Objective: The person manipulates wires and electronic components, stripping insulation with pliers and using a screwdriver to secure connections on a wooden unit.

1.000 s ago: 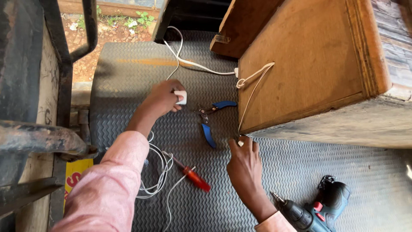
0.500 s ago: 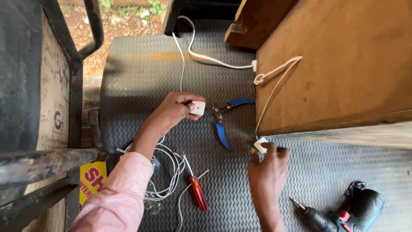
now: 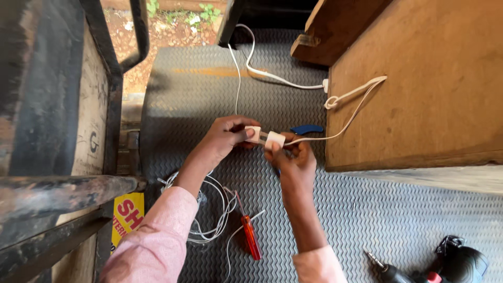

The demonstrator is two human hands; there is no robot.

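My left hand pinches a small white socket piece on a thin white wire that runs up the floor. My right hand holds a white plug whose cable trails right to the wooden box. The two white pieces meet between my hands, above the grey ribbed floor mat. Blue-handled pliers lie just behind my right hand, mostly hidden by it.
A red-handled screwdriver and a loose coil of white wire lie by my left forearm. A black and red cordless drill rests at the lower right. A large wooden box fills the right; a dark metal frame stands on the left.
My right hand has risen from beside the wooden box with the plug and met my left hand; the two white pieces now touch. The view has shifted slightly.
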